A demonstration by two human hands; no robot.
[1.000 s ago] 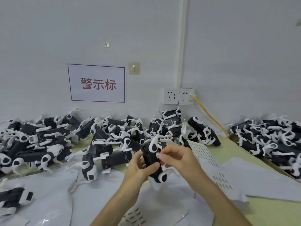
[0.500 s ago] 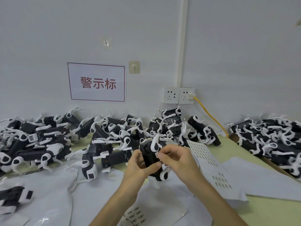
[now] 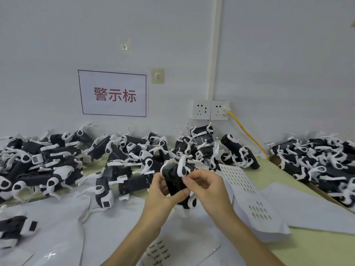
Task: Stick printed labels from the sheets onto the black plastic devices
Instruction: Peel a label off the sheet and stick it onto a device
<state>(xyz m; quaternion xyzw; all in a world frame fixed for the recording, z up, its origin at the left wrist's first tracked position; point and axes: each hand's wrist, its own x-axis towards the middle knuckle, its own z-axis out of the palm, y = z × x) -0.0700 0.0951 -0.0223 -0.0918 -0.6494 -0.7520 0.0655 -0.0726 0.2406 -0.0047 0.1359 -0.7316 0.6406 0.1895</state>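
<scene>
My left hand (image 3: 160,194) grips a black plastic device (image 3: 173,180) with white clips, held upright above the table's middle. My right hand (image 3: 208,188) is against the device's right side, its thumb and forefinger pinched together on the black body near a white clip; whether a label lies under the fingertips is hidden. A label sheet (image 3: 247,191) with rows of small printed labels lies just right of my hands. Another label sheet (image 3: 159,252) lies under my forearms near the front edge.
Heaps of black-and-white devices fill the back left (image 3: 57,160), the back middle (image 3: 207,150) and the right side (image 3: 322,162). White paper sheets (image 3: 57,237) cover the near table. A yellow cable (image 3: 247,133) runs from the wall sockets (image 3: 210,110).
Both hands and the device have kept almost the same place. My right fingertips have shifted slightly on the device's side.
</scene>
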